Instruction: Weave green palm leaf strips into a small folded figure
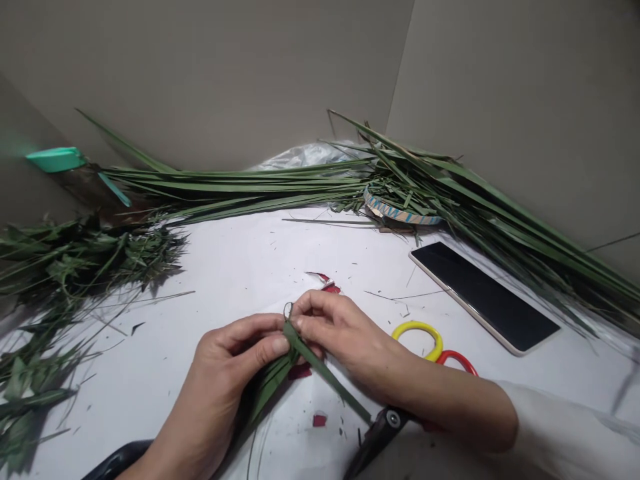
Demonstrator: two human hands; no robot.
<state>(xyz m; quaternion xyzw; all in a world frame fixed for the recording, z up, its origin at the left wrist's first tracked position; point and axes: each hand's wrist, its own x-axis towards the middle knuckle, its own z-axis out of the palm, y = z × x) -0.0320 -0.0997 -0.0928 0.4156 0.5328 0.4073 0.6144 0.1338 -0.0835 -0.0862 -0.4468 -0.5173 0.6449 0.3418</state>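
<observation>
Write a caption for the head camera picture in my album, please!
Left hand and right hand hold green leaf strips, with scissors and a phone lying nearby on a white surface.

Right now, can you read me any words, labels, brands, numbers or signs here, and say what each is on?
None can be read.
Phone: dark screen, no text showing.
Scissors: no lettering can be made out.
Striped rim: blue marks, no readable letters.
Red scraps: too small to tell whether anything is printed.
Held leaf strips: no writing visible.

There are two hands (220,363) (345,330), one phone (483,293) and one pair of scissors (393,420).
</observation>
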